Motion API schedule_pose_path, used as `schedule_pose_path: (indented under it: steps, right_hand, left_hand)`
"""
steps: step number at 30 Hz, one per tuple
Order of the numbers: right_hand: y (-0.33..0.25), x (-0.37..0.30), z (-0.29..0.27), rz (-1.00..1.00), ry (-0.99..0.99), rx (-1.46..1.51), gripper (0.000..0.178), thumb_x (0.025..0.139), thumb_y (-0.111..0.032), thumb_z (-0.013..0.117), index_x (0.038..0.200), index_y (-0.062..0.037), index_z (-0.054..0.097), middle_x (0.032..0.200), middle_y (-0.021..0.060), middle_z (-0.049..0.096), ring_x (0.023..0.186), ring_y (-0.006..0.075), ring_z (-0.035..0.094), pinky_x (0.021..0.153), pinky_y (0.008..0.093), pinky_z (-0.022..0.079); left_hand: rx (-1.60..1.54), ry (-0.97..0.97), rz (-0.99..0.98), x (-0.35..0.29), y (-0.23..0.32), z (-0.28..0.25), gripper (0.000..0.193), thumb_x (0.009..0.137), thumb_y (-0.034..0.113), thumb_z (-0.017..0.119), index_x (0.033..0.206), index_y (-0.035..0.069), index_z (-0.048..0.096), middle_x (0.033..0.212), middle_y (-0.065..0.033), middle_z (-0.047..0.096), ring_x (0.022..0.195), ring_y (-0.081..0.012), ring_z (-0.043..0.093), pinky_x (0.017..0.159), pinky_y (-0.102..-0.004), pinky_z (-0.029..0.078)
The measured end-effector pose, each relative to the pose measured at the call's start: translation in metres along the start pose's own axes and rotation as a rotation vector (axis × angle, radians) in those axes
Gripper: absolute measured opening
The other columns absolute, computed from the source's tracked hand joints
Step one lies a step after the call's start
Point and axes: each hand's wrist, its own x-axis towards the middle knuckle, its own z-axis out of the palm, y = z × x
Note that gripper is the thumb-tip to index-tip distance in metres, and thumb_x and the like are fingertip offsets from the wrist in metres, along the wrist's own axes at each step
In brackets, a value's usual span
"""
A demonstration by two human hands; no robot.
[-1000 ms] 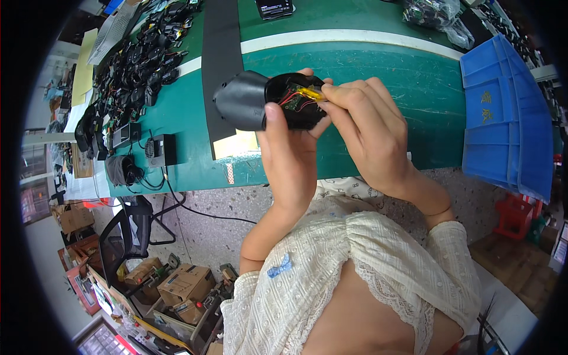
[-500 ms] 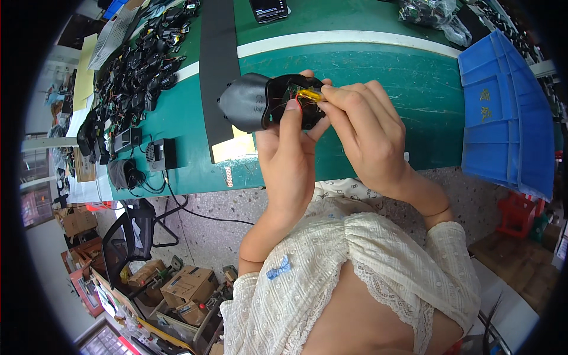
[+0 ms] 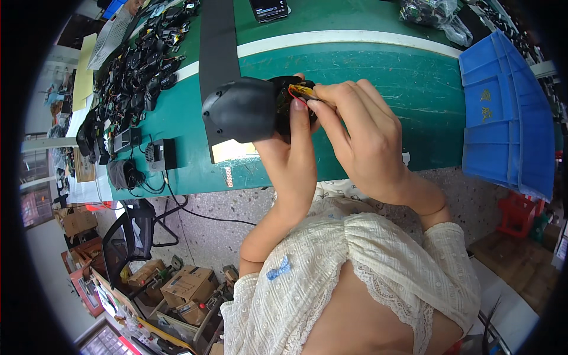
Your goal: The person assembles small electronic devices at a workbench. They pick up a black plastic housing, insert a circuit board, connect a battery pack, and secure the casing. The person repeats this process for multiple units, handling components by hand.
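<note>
My left hand (image 3: 291, 160) is wrapped around a black plastic housing (image 3: 241, 110) held above the green table, its thumb pressed on the edge of the opened side. Inside that opening, thin red wires and small inner parts show. Thumb and fingertips of my right hand (image 3: 370, 139) pinch a small flat part wrapped in yellow tape (image 3: 303, 91) at the housing's right end. A red wire runs from this yellow part into the housing. The part looks like a small battery, though its far end is hidden by my fingers.
A pile of black electronic parts (image 3: 148, 65) covers the table's left side. A black mat strip (image 3: 219, 47) lies under the housing. At the right stands a blue plastic crate (image 3: 503, 112). A phone (image 3: 269, 10) and a bag of parts (image 3: 429, 13) lie at the far side.
The housing has tilted and shifted slightly left, showing more of its outer shell and less of its inside. The right hand has moved a little left with the yellow part.
</note>
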Motion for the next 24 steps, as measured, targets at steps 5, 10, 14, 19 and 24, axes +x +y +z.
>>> schedule_pose_path:
  steps: [5,10,14,19,24]
  right_hand:
    - [0.000,0.002,0.000,-0.008,0.001,-0.010,0.015,0.074,0.002,0.064,0.087,0.0014,0.057,0.075,0.0110,0.059,0.062,0.0249,0.053,0.055,0.0331,0.043]
    - [-0.003,0.005,-0.003,-0.041,-0.012,-0.019,0.017,0.073,0.004,0.063,0.088,0.0026,0.056,0.076,0.0120,0.058,0.064,0.0258,0.052,0.055,0.0336,0.043]
    - [-0.005,0.005,-0.002,-0.075,0.002,-0.047,0.021,0.072,0.005,0.064,0.092,0.0049,0.056,0.077,0.0139,0.057,0.064,0.0264,0.052,0.055,0.0340,0.043]
    - [-0.008,0.001,0.002,-0.115,0.023,-0.124,0.024,0.071,0.007,0.063,0.093,0.0068,0.055,0.074,0.0143,0.055,0.063,0.0259,0.050,0.055,0.0335,0.043]
    - [-0.008,0.000,0.003,-0.168,0.023,-0.247,0.031,0.057,-0.005,0.062,0.086,0.0037,0.055,0.073,0.0123,0.055,0.065,0.0197,0.050,0.053,0.0253,0.046]
  left_hand:
    - [0.116,-0.058,0.090,-0.002,-0.004,-0.004,0.028,0.093,0.005,0.041,0.120,-0.003,0.040,0.118,-0.0155,0.052,0.097,-0.0157,0.055,0.076,-0.0256,0.051]
    - [0.085,-0.120,0.152,0.002,-0.001,-0.003,0.026,0.093,0.001,0.035,0.119,-0.004,0.038,0.122,-0.0189,0.046,0.101,-0.0189,0.054,0.074,-0.0251,0.053]
    - [0.091,-0.196,0.185,0.003,-0.001,-0.008,0.028,0.094,0.001,0.031,0.121,-0.003,0.033,0.125,-0.0203,0.043,0.106,-0.0241,0.053,0.080,-0.0305,0.052]
    - [0.096,-0.228,0.253,0.004,-0.005,-0.008,0.027,0.093,-0.001,0.028,0.120,-0.004,0.031,0.124,-0.0219,0.043,0.108,-0.0285,0.053,0.081,-0.0326,0.052]
    - [0.281,-0.285,0.345,0.005,-0.007,-0.011,0.031,0.090,-0.007,0.030,0.120,-0.004,0.030,0.122,-0.0240,0.042,0.106,-0.0315,0.053,0.084,-0.0364,0.050]
